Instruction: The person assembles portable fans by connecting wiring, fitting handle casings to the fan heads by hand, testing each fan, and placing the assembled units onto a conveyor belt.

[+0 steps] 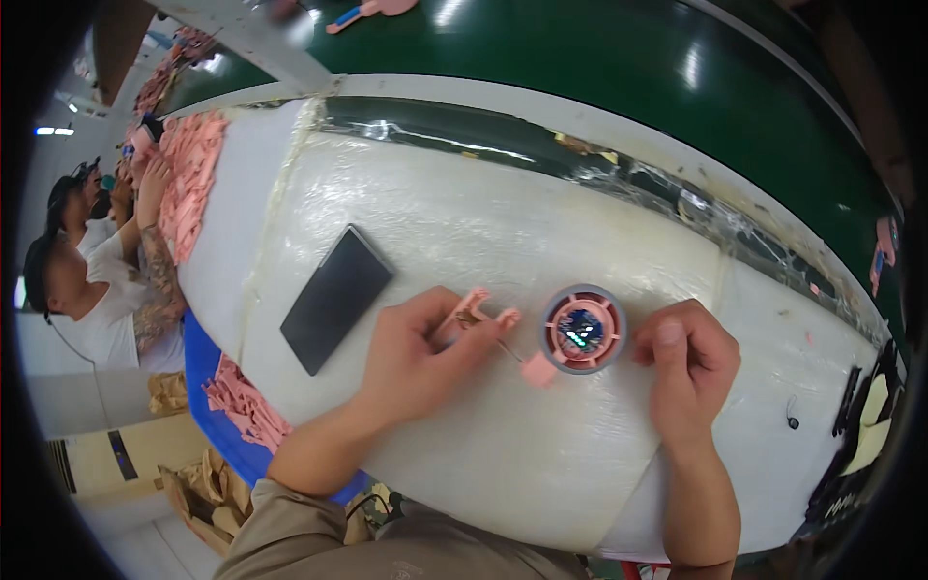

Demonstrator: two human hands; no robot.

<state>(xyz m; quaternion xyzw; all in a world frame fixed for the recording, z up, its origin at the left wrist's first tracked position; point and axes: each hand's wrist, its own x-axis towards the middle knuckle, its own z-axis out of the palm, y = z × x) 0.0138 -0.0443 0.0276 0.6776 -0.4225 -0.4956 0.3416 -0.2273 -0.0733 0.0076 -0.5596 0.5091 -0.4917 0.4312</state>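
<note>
My left hand [420, 353] is closed around a pink plastic housing piece [474, 309] with a forked end pointing away from me. To its right, a round pink part with a grey ring [546, 324] rests on the table. A small circuit board [582, 333] with lit spots shows at its centre. A short pink stub [538, 370] sticks out at the ring's lower left, and a thin wire seems to run from it toward my left hand. Just right of the ring, my right hand [688, 362] has its fingers curled and thumb pressed in; whatever they hold, if anything, is hidden.
A dark flat rectangular device [336, 298] lies left of my hands on the film-covered table [483, 454]. Pink parts [193, 169] are heaped at the far left, near other people. More fill a blue bin [208, 387]. Beyond the table runs a green belt [541, 58].
</note>
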